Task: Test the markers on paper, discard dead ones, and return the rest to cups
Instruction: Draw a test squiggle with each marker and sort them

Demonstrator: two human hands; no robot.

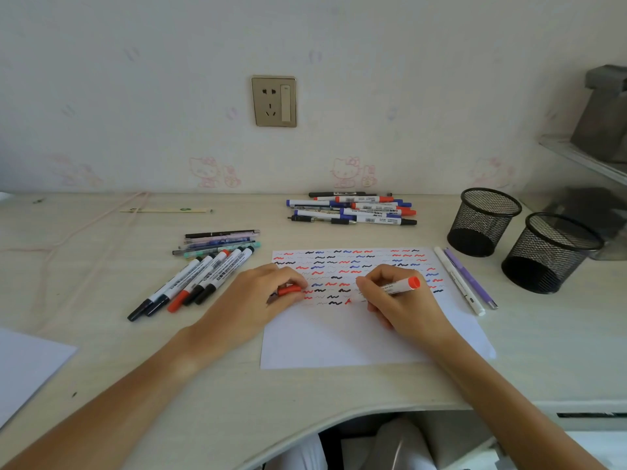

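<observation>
Nearest us, our left hand (261,296) rests on the left edge of the white sheet of paper (356,337), fingers curled round a red marker cap (289,290). Our right hand (393,301) grips a white-barrelled red marker (402,285), tilted with its tip down on the sheet at the end of the lowest row of squiggles; red, black and blue wavy test marks fill the sheet's upper half.

Left of the sheet, on the pale wooden desk (135,351), lies a fanned group of capped whiteboard markers (196,283), with a bundle of thin pens (220,242) just behind them. Just beside the sheet's right edge lie a white pen (458,281) and a lilac pen (470,278), side by side.

Further right stand two black wire-mesh cups (485,222), upright and close together. Near the wall sits another pile of mixed red, blue and black markers (353,210). A gold-framed wall socket (274,101) hangs above.
</observation>
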